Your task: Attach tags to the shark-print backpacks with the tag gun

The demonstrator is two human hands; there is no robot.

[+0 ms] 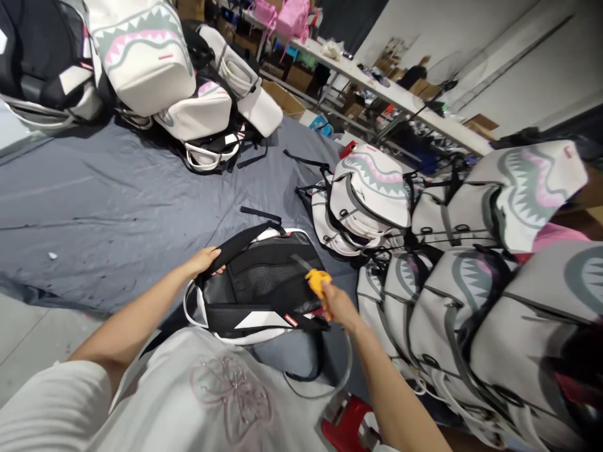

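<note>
A black-backed white backpack (pixel 264 276) lies in front of me with its back panel and shoulder straps facing up. My left hand (pixel 206 260) is closed on the shoulder strap (pixel 230 248) at its far left side. My right hand (pixel 336 304) grips a yellow air blow gun (pixel 318 282), its thin nozzle pointing over the back panel. From the gun a clear hose (pixel 349 358) loops down towards my body. White patches and a small red label show on the near strap. My right fingers are partly hidden behind the gun.
Grey sheeting (pixel 117 207) covers the work surface. Several shark-mouth backpacks stand packed along the right (pixel 452 301), and more are piled at the far left (pixel 146 69). A red object (pixel 351 420) is by my right forearm. A long table (pixel 377 88) runs behind.
</note>
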